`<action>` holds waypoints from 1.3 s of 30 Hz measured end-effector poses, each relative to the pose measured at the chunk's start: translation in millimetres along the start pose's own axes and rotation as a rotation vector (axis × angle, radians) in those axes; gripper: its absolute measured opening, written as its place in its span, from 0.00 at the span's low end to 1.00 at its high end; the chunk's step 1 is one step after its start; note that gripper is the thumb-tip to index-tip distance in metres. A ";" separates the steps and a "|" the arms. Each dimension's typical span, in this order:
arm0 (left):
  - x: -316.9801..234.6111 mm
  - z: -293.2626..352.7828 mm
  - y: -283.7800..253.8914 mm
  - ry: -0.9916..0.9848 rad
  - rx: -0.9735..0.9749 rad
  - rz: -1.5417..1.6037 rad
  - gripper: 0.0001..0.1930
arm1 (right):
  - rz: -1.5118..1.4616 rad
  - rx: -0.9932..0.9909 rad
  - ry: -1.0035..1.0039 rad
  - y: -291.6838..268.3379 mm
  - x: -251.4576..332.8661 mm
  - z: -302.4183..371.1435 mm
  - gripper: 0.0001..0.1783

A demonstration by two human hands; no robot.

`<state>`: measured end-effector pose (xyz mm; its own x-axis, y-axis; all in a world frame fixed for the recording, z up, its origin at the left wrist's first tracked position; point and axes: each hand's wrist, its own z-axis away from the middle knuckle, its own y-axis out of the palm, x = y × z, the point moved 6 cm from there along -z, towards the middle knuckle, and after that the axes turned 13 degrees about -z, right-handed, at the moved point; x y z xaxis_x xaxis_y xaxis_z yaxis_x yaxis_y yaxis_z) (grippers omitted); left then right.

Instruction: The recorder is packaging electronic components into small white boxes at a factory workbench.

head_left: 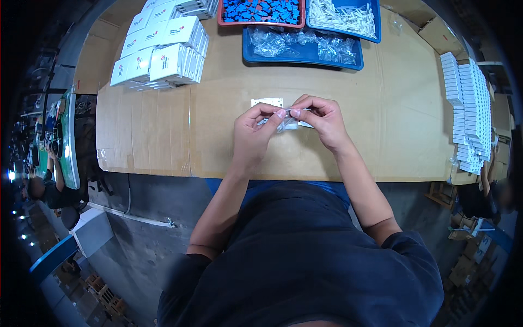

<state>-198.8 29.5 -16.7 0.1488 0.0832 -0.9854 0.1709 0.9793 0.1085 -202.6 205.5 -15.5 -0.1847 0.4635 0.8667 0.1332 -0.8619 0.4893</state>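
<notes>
Both my hands are over the middle of the cardboard-covered table (218, 147), fingertips pinched close together. Between them is a small clear plastic bag (284, 125), gripped at its upper edge by my left hand (253, 133) and my right hand (328, 122). What the bag contains, if anything, I cannot make out. Just beyond my fingers lies a flat white piece (267, 102), partly covered by the left hand. More white surfaces show below the fingers, mostly hidden.
White boxes (166, 62) are stacked at the back left. At the back stand a red tray (261, 24) of blue parts, a blue tray (343, 34) of white parts and another blue tray (299, 64) with clear bags. Piled white pieces (467, 109) line the right edge. Other people work either side.
</notes>
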 end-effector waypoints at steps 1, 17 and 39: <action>-0.8 0.0 0.4 -0.015 0.027 0.018 0.07 | -0.012 0.023 -0.010 -0.7 0.2 1.0 0.04; 46.3 -0.7 -5.6 -0.491 0.282 0.316 0.14 | 0.065 0.106 -0.093 12.8 11.6 -4.0 0.09; 34.4 1.5 -2.8 -0.102 -0.021 0.128 0.07 | 0.039 -0.024 0.102 3.1 -14.5 3.5 0.18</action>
<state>-192.7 29.4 -50.7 0.2659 0.1893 -0.9452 0.1236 0.9657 0.2282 -196.1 196.9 -26.3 -0.2782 0.4067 0.8702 0.1191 -0.8843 0.4514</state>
